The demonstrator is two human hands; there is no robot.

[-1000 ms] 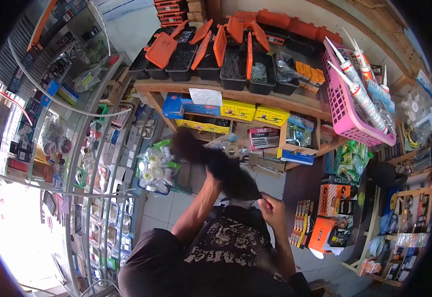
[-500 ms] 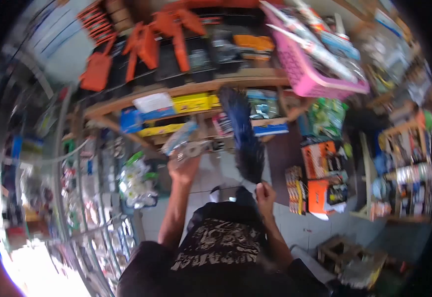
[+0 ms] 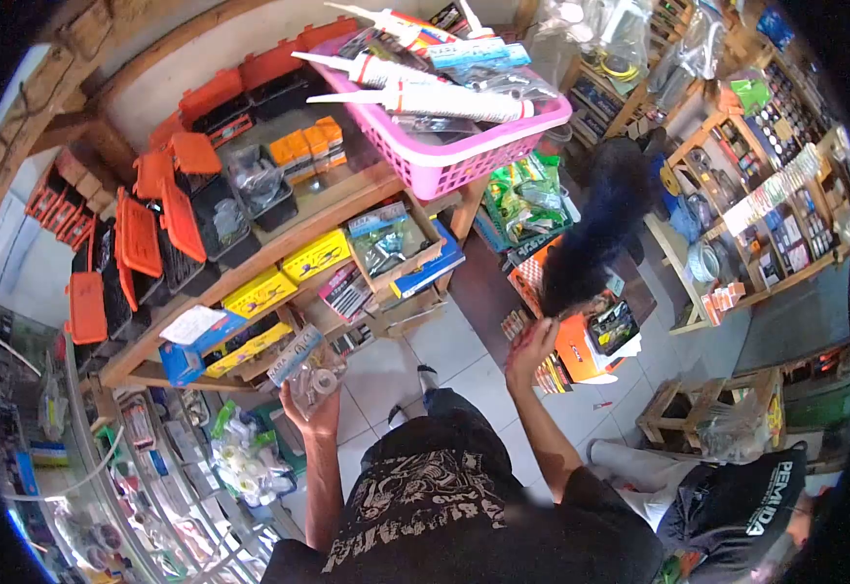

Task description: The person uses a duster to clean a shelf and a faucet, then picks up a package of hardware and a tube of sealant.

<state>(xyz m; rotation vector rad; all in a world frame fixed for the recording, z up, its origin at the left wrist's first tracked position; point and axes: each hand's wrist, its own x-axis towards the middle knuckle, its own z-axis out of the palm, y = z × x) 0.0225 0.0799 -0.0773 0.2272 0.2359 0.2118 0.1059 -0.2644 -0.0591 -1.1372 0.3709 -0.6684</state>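
Note:
My left hand [image 3: 314, 413] grips a clear plastic packet [image 3: 308, 370] with a blue and white header card; pale ring-like pieces show inside it. My right hand [image 3: 532, 352] is closed round the end of a dark blue-black feather duster [image 3: 595, 238], whose handle is mostly hidden in my fist. The duster points up and to the right, over an orange box [image 3: 581, 341] on the brown surface below. Just beyond the packet, yellow boxes [image 3: 259, 292] stand on the shelf under the counter.
On the wooden counter [image 3: 332, 200] stand a pink basket [image 3: 420, 161] of sealant tubes and several black bins with orange lids [image 3: 162, 224]. Glass shelving [image 3: 143, 467] runs along the left. At lower right, another person in a black shirt [image 3: 737, 506] is beside a wooden stool [image 3: 688, 404].
My view has turned to the right. The duster has swung from nearly upright to slanting right, over the orange box. The packet stays in my left hand; another person's shirt now shows at lower right.

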